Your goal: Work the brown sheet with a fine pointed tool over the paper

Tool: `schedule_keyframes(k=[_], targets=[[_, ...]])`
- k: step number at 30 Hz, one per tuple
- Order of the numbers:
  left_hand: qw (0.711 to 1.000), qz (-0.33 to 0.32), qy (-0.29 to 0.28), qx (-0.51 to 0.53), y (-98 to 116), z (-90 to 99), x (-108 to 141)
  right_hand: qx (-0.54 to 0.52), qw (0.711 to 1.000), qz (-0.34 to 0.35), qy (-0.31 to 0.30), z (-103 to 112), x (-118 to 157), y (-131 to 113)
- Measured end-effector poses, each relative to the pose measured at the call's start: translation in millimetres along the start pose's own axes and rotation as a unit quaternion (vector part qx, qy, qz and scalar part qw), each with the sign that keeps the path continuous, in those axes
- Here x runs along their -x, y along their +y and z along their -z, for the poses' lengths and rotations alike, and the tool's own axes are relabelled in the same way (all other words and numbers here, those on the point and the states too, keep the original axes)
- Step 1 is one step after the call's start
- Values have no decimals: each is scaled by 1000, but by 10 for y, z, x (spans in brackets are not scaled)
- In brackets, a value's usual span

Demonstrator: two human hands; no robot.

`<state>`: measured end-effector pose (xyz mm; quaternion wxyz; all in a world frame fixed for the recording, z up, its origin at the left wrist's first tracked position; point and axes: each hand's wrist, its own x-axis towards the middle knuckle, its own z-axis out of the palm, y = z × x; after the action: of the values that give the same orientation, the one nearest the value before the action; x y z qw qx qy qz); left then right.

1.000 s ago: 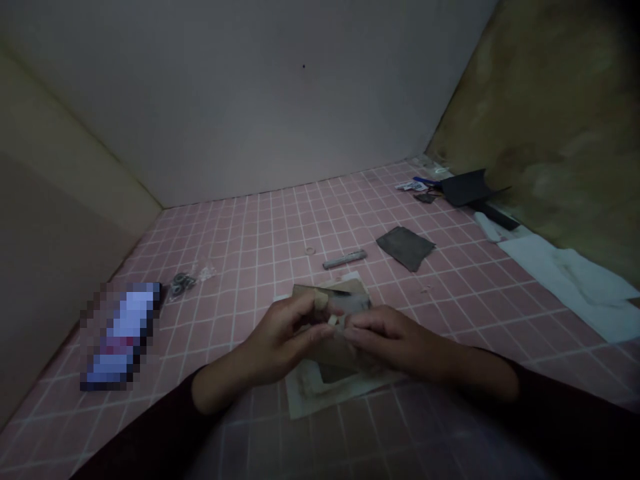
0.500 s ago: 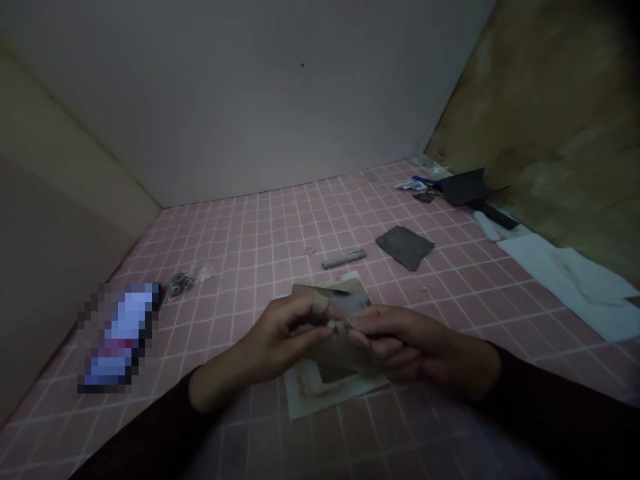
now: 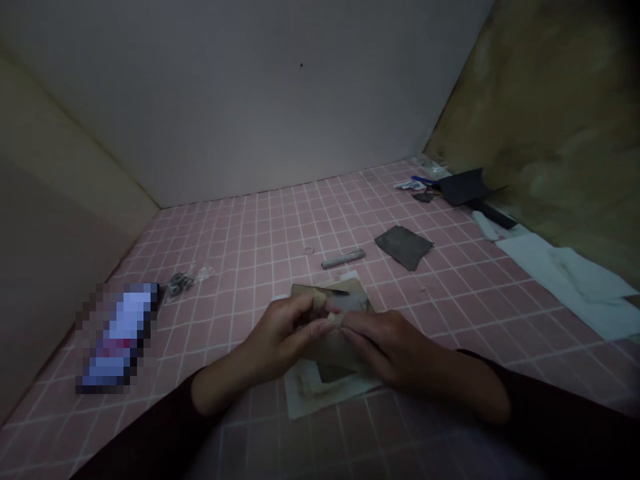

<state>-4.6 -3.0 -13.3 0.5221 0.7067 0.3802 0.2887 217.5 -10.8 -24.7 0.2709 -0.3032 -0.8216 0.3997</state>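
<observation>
Some grey sheeting (image 3: 404, 247) beyond right hand (image 3: 393, 343)

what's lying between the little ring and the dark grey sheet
In the head view, a slim grey rod lies between the little ring and the dark grey sheet, on the pink gridded surface.

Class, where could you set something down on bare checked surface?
The checked surface shows bare between the bagged pieces and left hand, and between the dark sheet and white sheets. Crowded: the layered sheets under it and right hand, and around the black curled sheet.
</observation>
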Motion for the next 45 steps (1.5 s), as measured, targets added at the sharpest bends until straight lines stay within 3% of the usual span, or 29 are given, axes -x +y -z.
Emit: schedule_keyframes(k=[2,4,5,8,10,12,14,16,18,19,22,23,24,26,29,34,39,45], targets=[[1000,14,1,5,-21,-4,-7,-13,1000,-7,5,-6,-2,-10],[1000,12,-2,8,-22,4,-7,-128,989,-73,-24,20,-18,-26],[1000,3,-5,8,-15,12,-5,-216,967,-124,-49,43,-30,-32],[999,-36,-11,-6,15,36,1,-462,832,-281,-124,126,-64,-23],[998,-61,-15,-14,33,46,1,-551,752,-329,-154,171,-80,3],[996,-82,-20,-17,46,50,-3,-594,708,-338,-179,195,-87,30],[996,-88,-25,-18,61,50,-4,-606,696,-334,-192,196,-83,45],[996,-84,-24,-19,82,50,0,-593,710,-326,-196,179,-71,37],[997,-74,-18,-15,100,47,8,-555,749,-309,-191,150,-56,10],[998,-67,-15,-9,104,42,13,-518,784,-291,-183,135,-49,-7],[999,-26,-7,42,79,13,17,-282,938,-173,-104,91,-28,-44],[998,-9,-6,69,60,0,15,-177,974,-120,-67,77,-20,-47],[995,8,-6,99,41,-14,12,-78,994,-73,-35,65,-10,-43],[989,33,-6,146,11,-37,3,63,998,-15,3,42,12,-21],[981,55,-1,186,7,-55,-6,145,989,14,4,18,42,26],[973,78,7,217,35,-54,-12,186,982,21,5,-6,54,58],[977,72,17,202,29,-46,-39,163,985,53,11,-10,43,22],[973,115,14,200,10,-22,-54,161,986,29,12,9,72,23]])
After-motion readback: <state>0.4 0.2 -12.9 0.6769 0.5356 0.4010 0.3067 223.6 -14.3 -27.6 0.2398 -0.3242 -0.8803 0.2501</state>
